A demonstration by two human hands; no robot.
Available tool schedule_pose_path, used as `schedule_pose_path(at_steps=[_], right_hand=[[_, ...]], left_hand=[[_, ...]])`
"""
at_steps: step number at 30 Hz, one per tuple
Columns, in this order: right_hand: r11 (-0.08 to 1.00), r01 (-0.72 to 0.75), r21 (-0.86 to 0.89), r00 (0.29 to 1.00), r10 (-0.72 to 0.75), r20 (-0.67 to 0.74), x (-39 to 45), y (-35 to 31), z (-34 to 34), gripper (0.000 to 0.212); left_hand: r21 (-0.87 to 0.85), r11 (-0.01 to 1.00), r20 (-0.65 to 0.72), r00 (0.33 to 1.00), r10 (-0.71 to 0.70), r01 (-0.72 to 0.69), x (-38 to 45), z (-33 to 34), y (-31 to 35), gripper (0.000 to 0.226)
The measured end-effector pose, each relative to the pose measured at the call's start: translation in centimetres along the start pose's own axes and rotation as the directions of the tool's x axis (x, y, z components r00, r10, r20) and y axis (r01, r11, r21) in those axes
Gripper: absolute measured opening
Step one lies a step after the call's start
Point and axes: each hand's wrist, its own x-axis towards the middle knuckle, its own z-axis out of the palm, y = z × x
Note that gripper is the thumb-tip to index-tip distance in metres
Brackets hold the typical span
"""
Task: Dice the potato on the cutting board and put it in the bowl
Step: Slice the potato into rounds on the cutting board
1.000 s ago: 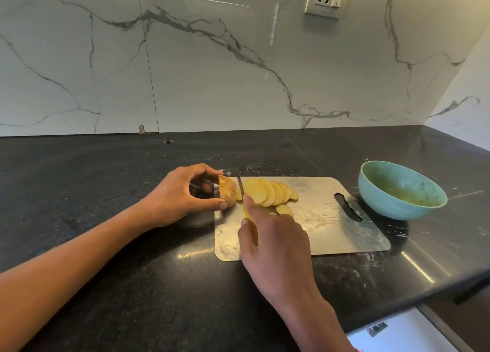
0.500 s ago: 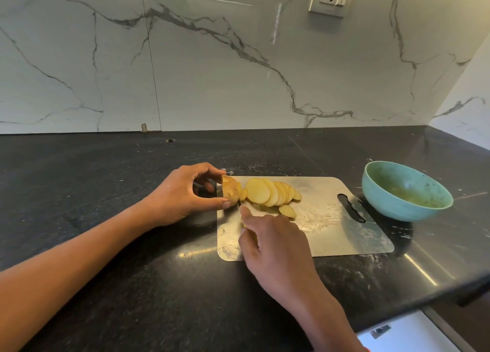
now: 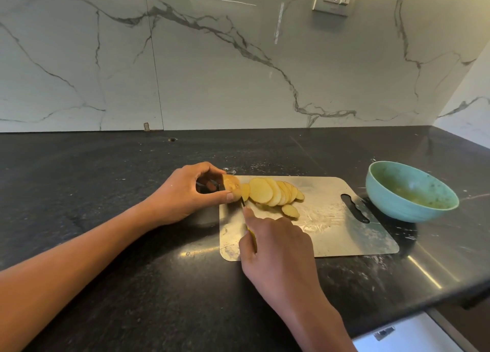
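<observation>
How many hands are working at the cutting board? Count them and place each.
2. The left hand holds the potato end at the cutting board's left edge; the right hand grips the knife at its near side. None hidden.

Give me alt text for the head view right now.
A left hand holds the uncut end of a potato on a metal cutting board while the right hand slices it with a knife. Cut slices fan out beside it; a teal bowl sits to the right.
</observation>
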Motion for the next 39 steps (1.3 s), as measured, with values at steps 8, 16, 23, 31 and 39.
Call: schedule_pose_path(at_steps=[8, 16, 23, 31, 39], right_hand=[[0.999, -0.019, 0.031, 0.998, 0.02, -0.06, -0.15, 0.24, 0.17, 0.053], [0.997, -0.027, 0.073, 0.985, 0.039, -0.167, -0.41, 0.28, 0.4, 0.048], [0.991, -0.017, 0.135, 0.974, 0.047, -0.219, -0.06, 0.36, 0.68, 0.047], [0.989, 0.029, 0.144, 0.978, 0.002, -0.208, 0.13, 0.17, 0.55, 0.047], [0.994, 0.081, 0.068, 0.987, -0.071, -0.141, 0.48, 0.54, 0.74, 0.049]], left_hand=[[-0.038, 0.999, 0.023, 1.0, 0.022, -0.021, -0.35, 0.11, 0.68, 0.062], [0.027, 0.997, 0.021, 0.998, 0.065, -0.065, -0.35, 0.01, 0.67, 0.071], [0.031, 0.999, 0.0, 0.999, 0.044, -0.044, -0.11, 0.01, 0.29, 0.068], [0.03, 0.999, -0.007, 0.999, 0.035, -0.035, -0.12, 0.01, 0.37, 0.066], [0.034, 0.999, -0.015, 0.999, 0.037, -0.036, -0.06, 0.21, 0.24, 0.062]])
